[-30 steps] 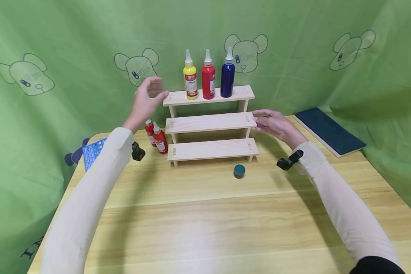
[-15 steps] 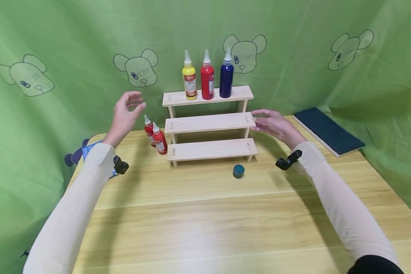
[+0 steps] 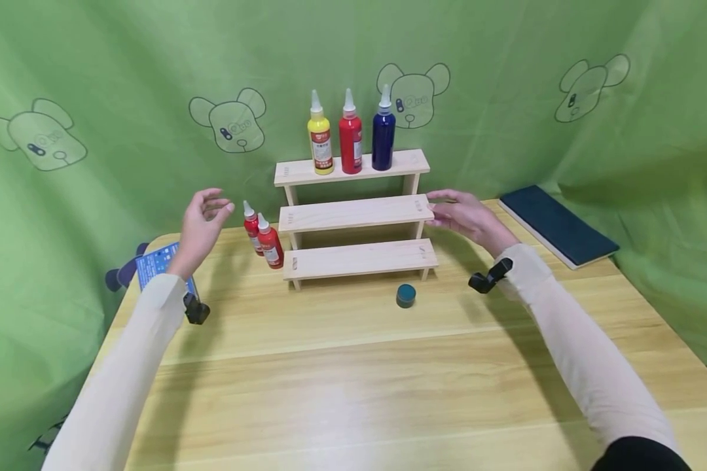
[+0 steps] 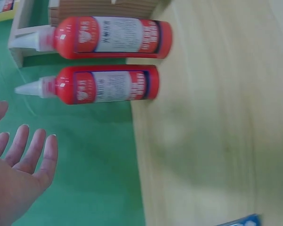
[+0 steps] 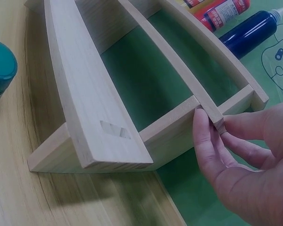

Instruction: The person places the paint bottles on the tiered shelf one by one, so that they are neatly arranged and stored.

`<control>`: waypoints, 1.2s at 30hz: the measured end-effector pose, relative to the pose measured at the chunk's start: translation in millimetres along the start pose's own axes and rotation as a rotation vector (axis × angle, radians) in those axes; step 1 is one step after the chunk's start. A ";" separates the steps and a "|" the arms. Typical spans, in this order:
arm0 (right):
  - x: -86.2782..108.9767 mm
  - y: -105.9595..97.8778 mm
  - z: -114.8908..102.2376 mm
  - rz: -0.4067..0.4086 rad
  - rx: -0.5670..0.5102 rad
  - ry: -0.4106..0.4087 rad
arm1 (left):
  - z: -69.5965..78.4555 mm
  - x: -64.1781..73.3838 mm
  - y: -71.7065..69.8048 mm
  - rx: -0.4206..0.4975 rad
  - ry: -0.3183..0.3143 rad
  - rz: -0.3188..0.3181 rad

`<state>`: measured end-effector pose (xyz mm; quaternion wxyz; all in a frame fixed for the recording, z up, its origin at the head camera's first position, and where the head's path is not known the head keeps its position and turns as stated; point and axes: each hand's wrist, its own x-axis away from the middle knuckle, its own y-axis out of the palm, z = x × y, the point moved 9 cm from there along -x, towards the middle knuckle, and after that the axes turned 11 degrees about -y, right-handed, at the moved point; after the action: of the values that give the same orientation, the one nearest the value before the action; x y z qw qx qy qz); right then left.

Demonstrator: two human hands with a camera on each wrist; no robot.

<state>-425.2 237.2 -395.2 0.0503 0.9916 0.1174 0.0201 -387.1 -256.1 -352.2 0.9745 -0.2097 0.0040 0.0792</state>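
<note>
A three-tier wooden display rack stands on the table, with a yellow bottle, a red bottle and a dark blue bottle upright on its top tier. My right hand pinches the right end of the middle tier; in the right wrist view the thumb and fingers close on that board. My left hand hovers left of the rack, fingers loosely bent and holding nothing. Beside it two red bottles with white nozzle caps stand on the table against the rack's left side.
A small teal-lidded jar stands before the lowest tier. A dark green book lies at the right rear. At the left edge is a blue printed packet, partly behind my left wrist. Green curtain hangs behind the table.
My left hand has moved from the top tier's left end leftward and down, away from the rack. The right hand keeps its place on the middle tier. The whole view has shifted slightly.
</note>
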 end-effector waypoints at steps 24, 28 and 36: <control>0.8 0.2 1.0 0.008 -0.002 0.004 | -47.9 23.7 29.2 0.104 -0.030 0.134; 2.2 -0.2 -0.4 0.009 -0.002 0.001 | -44.3 32.4 44.6 0.123 -0.019 0.064; 1.3 -0.5 0.9 0.007 -0.016 -0.009 | -50.1 40.5 69.5 0.139 -0.036 -0.053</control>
<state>-424.0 237.9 -396.1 0.0589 0.9916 0.1136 0.0168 -356.7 -207.9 -427.9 0.9885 -0.1399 -0.0138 0.0565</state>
